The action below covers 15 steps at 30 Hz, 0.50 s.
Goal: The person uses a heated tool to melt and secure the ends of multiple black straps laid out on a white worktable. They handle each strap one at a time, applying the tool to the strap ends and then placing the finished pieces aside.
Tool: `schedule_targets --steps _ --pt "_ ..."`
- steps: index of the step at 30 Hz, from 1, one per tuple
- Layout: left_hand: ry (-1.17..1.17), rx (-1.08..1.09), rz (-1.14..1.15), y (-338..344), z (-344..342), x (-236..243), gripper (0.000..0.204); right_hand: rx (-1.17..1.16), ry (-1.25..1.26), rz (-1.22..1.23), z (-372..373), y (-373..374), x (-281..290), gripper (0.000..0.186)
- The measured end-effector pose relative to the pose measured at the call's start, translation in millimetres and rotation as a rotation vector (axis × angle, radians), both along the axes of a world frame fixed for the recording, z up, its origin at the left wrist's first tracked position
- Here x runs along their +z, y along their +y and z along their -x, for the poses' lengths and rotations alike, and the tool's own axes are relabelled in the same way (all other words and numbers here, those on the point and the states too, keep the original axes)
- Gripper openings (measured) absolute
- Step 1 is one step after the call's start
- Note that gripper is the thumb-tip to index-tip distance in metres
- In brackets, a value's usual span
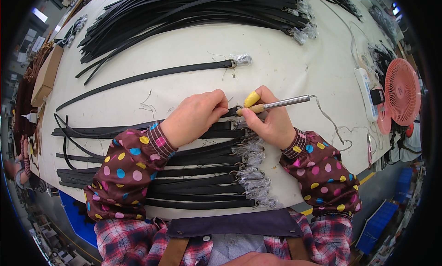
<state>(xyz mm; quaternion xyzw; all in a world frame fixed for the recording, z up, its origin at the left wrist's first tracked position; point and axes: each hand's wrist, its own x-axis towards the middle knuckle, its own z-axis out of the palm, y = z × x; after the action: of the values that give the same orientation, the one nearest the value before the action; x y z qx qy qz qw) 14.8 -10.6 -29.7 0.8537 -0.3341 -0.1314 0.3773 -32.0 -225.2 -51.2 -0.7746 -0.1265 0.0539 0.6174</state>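
Observation:
My left hand (195,116) is closed, pinching the buckle end of a black belt (233,112) between thumb and fingers. Opposite it, my right hand (275,125) grips a corded pen-shaped tool like a soldering iron (287,101), with a metal barrel and a tan front part. Its tip is close to the belt's end, though my fingers partly hide the contact. A yellow finger cover (252,99) sits on one right fingertip. Below my hands lie several black belts (198,182), their buckles wrapped in clear plastic (253,181). One single belt (152,75) lies beyond my hands.
A large pile of black belts (198,17) covers the far side of the white table (294,66). At the right are a pink fan (402,92), a white power strip (366,93) and the tool's grey cord (328,121). A cardboard box (47,76) stands left; loose threads (148,107) lie about.

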Motion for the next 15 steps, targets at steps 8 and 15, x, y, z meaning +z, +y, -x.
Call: schedule_targets --steps 8,15 --pt "-0.050 -0.025 -0.037 -10 -1 3 0.021 -0.188 -0.179 -0.083 -4 -1 -6 0.018" --pt "0.105 0.035 -0.029 -11 -6 0 0.016 -0.184 -0.207 -0.096 -5 0 -8 0.018"
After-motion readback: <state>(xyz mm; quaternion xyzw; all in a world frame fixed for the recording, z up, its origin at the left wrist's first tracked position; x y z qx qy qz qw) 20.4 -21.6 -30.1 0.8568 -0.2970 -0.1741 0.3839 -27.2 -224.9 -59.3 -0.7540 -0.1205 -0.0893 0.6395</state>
